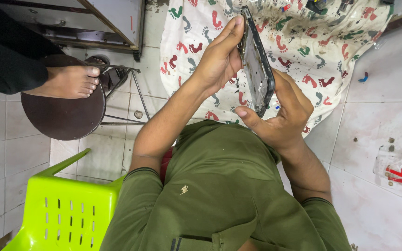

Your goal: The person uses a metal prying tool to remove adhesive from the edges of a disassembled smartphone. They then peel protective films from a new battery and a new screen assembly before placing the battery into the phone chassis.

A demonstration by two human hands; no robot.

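Observation:
I hold an opened phone (257,65) with a dark frame and bare grey inside, tilted almost edge-on. My left hand (217,58) grips its left side, fingers stretched up along the top edge. My right hand (285,114) supports the lower right side, with the thumb resting near the bottom corner. Both hands are raised over a white cloth (303,42) printed with coloured footprints. My green shirt (219,195) fills the lower middle of the view.
Another person's bare foot (68,81) rests on a round brown stool (63,116) at the left. A lime green plastic chair (66,211) stands at lower left. A clear plastic packet (400,169) lies on the tiled floor at right. A metal cabinet (103,21) stands at top left.

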